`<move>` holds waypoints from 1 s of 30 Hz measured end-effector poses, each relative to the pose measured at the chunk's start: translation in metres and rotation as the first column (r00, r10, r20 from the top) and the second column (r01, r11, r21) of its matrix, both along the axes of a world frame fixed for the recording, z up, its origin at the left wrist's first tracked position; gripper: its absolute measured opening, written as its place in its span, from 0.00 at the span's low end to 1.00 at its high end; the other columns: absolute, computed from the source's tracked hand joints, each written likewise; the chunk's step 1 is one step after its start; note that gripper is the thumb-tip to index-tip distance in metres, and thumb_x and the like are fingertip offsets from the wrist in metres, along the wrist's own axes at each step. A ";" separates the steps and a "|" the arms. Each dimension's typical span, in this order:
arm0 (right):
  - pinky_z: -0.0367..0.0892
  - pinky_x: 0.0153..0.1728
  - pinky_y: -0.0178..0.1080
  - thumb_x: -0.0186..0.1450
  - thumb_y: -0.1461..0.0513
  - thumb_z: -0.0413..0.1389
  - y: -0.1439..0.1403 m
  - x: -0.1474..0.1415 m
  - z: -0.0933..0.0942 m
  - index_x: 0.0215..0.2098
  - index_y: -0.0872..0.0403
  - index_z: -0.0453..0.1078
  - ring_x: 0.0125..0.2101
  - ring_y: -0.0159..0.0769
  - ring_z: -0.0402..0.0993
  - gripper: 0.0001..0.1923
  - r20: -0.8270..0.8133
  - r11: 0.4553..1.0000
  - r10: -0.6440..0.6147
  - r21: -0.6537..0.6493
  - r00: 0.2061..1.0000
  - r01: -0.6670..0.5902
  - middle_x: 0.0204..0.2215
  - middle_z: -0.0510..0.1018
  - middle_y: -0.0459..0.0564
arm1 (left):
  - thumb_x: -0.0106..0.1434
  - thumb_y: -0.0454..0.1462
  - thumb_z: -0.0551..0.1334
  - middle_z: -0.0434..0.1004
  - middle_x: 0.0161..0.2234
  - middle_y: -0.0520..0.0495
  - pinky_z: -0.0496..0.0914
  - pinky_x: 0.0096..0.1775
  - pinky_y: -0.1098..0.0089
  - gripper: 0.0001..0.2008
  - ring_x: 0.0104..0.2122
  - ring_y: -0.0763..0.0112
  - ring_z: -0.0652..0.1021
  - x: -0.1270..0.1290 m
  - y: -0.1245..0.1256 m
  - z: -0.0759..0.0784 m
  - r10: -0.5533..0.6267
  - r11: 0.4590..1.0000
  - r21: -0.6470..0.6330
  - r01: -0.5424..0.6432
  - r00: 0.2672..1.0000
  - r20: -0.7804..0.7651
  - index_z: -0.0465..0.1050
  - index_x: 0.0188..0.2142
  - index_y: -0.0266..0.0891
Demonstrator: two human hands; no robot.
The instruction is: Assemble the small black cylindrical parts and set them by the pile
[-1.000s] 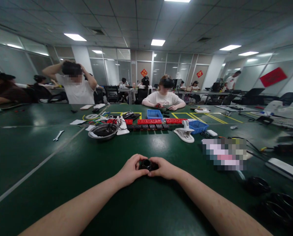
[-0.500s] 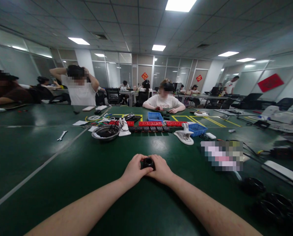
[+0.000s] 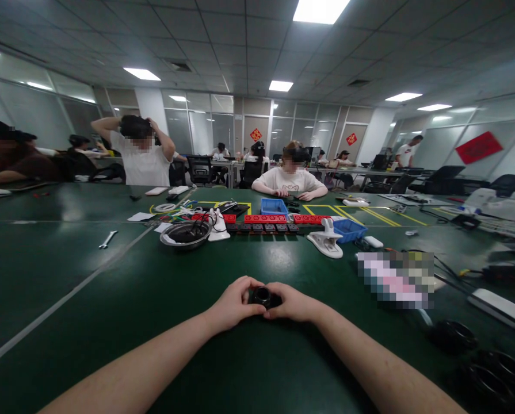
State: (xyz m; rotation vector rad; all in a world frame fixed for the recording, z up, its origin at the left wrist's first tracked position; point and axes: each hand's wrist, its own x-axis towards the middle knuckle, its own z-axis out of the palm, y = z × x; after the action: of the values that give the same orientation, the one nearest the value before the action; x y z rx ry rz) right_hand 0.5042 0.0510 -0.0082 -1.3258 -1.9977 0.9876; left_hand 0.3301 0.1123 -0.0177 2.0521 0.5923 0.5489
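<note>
A small, shiny black cylindrical piece (image 3: 263, 296) with a round opening on top sits between my hands, low over the green table. My left hand (image 3: 236, 303) curls around its left side, fingers behind and thumb across the front. From the right, my right hand (image 3: 292, 303) closes on it in the same way, its thumb and fingertips meeting those of the left near the piece. The lower part of the piece is partly hidden by my thumbs, so I cannot tell whether it rests on the table.
Black ring-like parts (image 3: 453, 335) lie at the lower right beside a white bar (image 3: 503, 307). Farther off are a white clip stand (image 3: 326, 244), red power strips (image 3: 266, 219), blue baskets (image 3: 347, 230) and a metal bowl (image 3: 186, 242). A wrench (image 3: 107, 240) lies left. A co-worker (image 3: 289, 178) sits opposite.
My right hand has shifted a little to the right, opening a wider gap around the black piece. Hands and piece sit slightly lower in view.
</note>
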 end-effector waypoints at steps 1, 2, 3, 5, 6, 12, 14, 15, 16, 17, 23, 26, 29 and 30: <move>0.60 0.35 0.34 0.49 0.64 0.59 0.000 0.000 0.001 0.35 0.57 0.66 0.32 0.33 0.64 0.15 0.004 1.000 0.002 -0.002 1.000 -0.002 0.30 0.68 0.45 | 0.47 0.38 0.63 0.59 0.26 0.55 0.57 0.23 0.77 0.18 0.21 0.79 0.61 0.000 0.000 0.001 0.001 1.000 0.000 -0.001 1.000 -0.002 0.65 0.39 0.38; 0.60 0.35 0.34 0.49 0.65 0.59 0.000 0.001 0.002 0.35 0.57 0.66 0.32 0.33 0.64 0.14 0.003 1.000 0.006 -0.010 1.000 -0.006 0.30 0.68 0.45 | 0.47 0.38 0.64 0.59 0.25 0.56 0.57 0.23 0.77 0.18 0.21 0.79 0.61 0.000 -0.001 0.001 0.004 1.000 0.001 -0.004 1.000 -0.005 0.65 0.39 0.38; 0.60 0.35 0.34 0.49 0.65 0.58 0.000 0.001 0.002 0.35 0.57 0.66 0.32 0.33 0.64 0.14 -0.005 1.000 0.012 -0.021 1.000 -0.012 0.30 0.68 0.45 | 0.47 0.38 0.64 0.59 0.25 0.56 0.57 0.23 0.77 0.18 0.21 0.79 0.61 0.000 -0.001 0.002 0.007 1.000 0.002 -0.007 1.000 -0.010 0.65 0.39 0.38; 0.60 0.35 0.34 0.50 0.65 0.58 0.000 0.001 0.003 0.35 0.57 0.66 0.32 0.32 0.64 0.14 -0.023 0.999 0.026 -0.043 0.999 -0.026 0.30 0.68 0.44 | 0.47 0.38 0.63 0.59 0.25 0.56 0.58 0.23 0.77 0.18 0.21 0.79 0.62 0.001 -0.002 0.004 0.010 1.000 0.006 -0.010 1.000 -0.022 0.65 0.39 0.38; 0.60 0.34 0.34 0.50 0.65 0.57 0.000 0.002 0.003 0.35 0.57 0.66 0.32 0.32 0.64 0.13 -0.031 0.998 0.031 -0.050 0.999 -0.032 0.30 0.68 0.44 | 0.47 0.38 0.63 0.59 0.25 0.56 0.58 0.23 0.77 0.18 0.21 0.79 0.62 0.001 -0.002 0.004 0.011 1.000 0.007 -0.011 1.000 -0.027 0.65 0.39 0.38; 0.60 0.33 0.33 0.50 0.65 0.57 0.001 0.003 0.000 0.36 0.57 0.65 0.30 0.30 0.63 0.14 -0.061 0.998 0.042 -0.050 0.997 -0.045 0.30 0.68 0.44 | 0.47 0.38 0.63 0.59 0.24 0.56 0.57 0.23 0.77 0.18 0.21 0.79 0.62 0.001 -0.002 0.004 0.010 1.000 0.004 -0.010 0.999 -0.030 0.65 0.39 0.37; 0.60 0.32 0.33 0.50 0.65 0.57 0.001 0.003 0.000 0.36 0.57 0.65 0.29 0.30 0.63 0.14 -0.050 0.998 0.029 -0.059 0.998 -0.032 0.29 0.67 0.44 | 0.47 0.38 0.63 0.59 0.24 0.56 0.57 0.23 0.77 0.18 0.21 0.79 0.61 0.001 -0.002 0.004 0.010 1.000 0.003 -0.009 1.000 -0.019 0.65 0.39 0.37; 0.60 0.31 0.33 0.50 0.65 0.57 0.001 0.003 0.000 0.35 0.57 0.65 0.29 0.29 0.63 0.13 -0.043 0.997 0.020 -0.067 0.999 -0.023 0.28 0.67 0.44 | 0.47 0.38 0.63 0.59 0.24 0.56 0.57 0.23 0.77 0.18 0.21 0.79 0.61 0.001 -0.002 0.004 0.011 1.000 0.001 -0.011 1.000 -0.014 0.65 0.39 0.37; 0.60 0.31 0.32 0.50 0.66 0.57 0.000 0.002 0.000 0.35 0.57 0.65 0.28 0.29 0.63 0.13 -0.038 0.997 0.014 -0.074 0.999 -0.017 0.28 0.67 0.43 | 0.47 0.38 0.63 0.59 0.24 0.56 0.57 0.23 0.77 0.18 0.21 0.79 0.61 0.001 -0.002 0.004 0.012 1.000 -0.002 -0.012 1.000 -0.012 0.65 0.39 0.37; 0.60 0.31 0.32 0.50 0.66 0.57 0.000 0.002 0.001 0.35 0.57 0.65 0.28 0.29 0.63 0.13 -0.036 0.997 0.012 -0.079 0.999 -0.015 0.27 0.67 0.43 | 0.47 0.37 0.63 0.59 0.24 0.56 0.57 0.23 0.77 0.18 0.21 0.79 0.61 0.001 -0.003 0.004 0.014 1.000 -0.007 -0.014 1.000 -0.013 0.65 0.39 0.37; 0.60 0.30 0.32 0.50 0.66 0.57 0.000 0.003 0.003 0.34 0.57 0.65 0.29 0.30 0.63 0.13 -0.037 0.997 0.021 -0.078 0.999 -0.024 0.28 0.67 0.44 | 0.47 0.37 0.63 0.59 0.24 0.56 0.57 0.22 0.78 0.18 0.21 0.79 0.61 0.001 -0.002 0.002 0.017 1.000 -0.008 -0.017 1.000 -0.020 0.65 0.39 0.37; 0.60 0.30 0.32 0.50 0.66 0.56 0.001 0.004 0.002 0.34 0.57 0.65 0.28 0.29 0.62 0.12 -0.049 0.996 0.026 -0.081 0.998 -0.030 0.28 0.67 0.43 | 0.47 0.38 0.63 0.59 0.24 0.56 0.57 0.22 0.77 0.18 0.20 0.79 0.61 0.001 -0.001 0.001 0.011 1.000 -0.005 -0.011 1.000 -0.012 0.65 0.39 0.37; 0.59 0.29 0.32 0.50 0.65 0.57 0.001 0.004 0.000 0.35 0.57 0.65 0.28 0.29 0.62 0.13 -0.073 0.994 0.022 -0.105 0.997 -0.029 0.27 0.67 0.43 | 0.47 0.38 0.63 0.59 0.24 0.56 0.57 0.23 0.77 0.18 0.21 0.79 0.61 0.001 -0.002 0.003 0.008 1.000 -0.017 -0.009 1.000 -0.013 0.65 0.39 0.37; 0.59 0.29 0.32 0.50 0.65 0.57 0.001 0.004 -0.001 0.35 0.57 0.65 0.28 0.29 0.62 0.14 -0.080 0.993 0.015 -0.113 0.997 -0.024 0.27 0.67 0.43 | 0.47 0.38 0.63 0.58 0.24 0.56 0.57 0.22 0.77 0.18 0.20 0.79 0.61 0.001 -0.003 0.004 0.014 1.000 -0.020 -0.014 1.000 -0.014 0.65 0.38 0.37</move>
State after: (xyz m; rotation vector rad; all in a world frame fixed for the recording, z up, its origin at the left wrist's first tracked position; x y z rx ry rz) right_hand 0.5083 0.0521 -0.0089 -1.3074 -1.9234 1.1600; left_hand 0.3316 0.1097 -0.0137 2.0355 0.6186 0.5355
